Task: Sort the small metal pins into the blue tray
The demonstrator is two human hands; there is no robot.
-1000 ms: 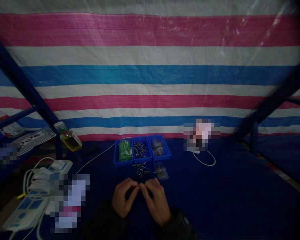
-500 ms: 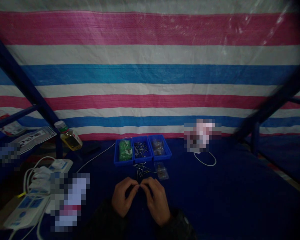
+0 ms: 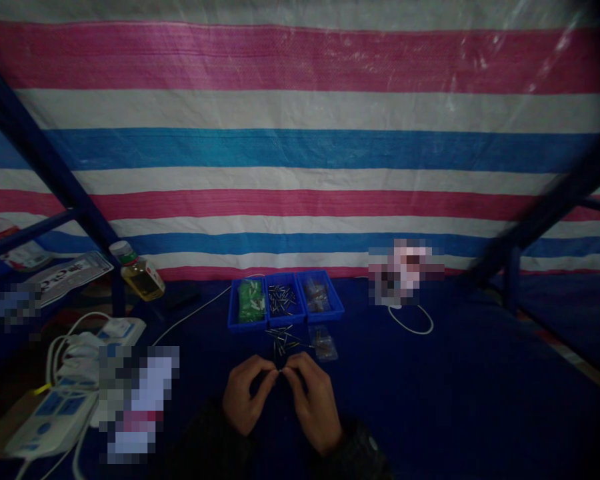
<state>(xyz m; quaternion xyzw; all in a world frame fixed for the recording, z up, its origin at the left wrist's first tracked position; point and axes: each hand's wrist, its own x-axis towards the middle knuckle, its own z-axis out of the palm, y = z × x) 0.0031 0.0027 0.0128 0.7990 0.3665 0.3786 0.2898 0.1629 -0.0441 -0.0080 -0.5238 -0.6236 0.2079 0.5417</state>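
My left hand and my right hand meet fingertip to fingertip low in the middle of the view. Each is closed in a pinch of thumb and forefinger. A tiny pale speck shows between the tips, too small to name. Just beyond the fingers lies a loose pile of thin metal pins. To its right rests a small clear bag with brownish pieces inside. Behind them stand three joined blue trays: a green bag on the left, more metal pins in the middle, clear bags on the right.
Power strips with white plugs and cables lie at the left. A bottle of yellow liquid stands near the left blue post. At the back right, a white cable loop lies beside a blurred-out object. Striped sheeting closes off the back.
My fingertips have shifted very slightly, and a pale speck now shows between them. The hands otherwise keep their place, and the trays and pins have not moved.
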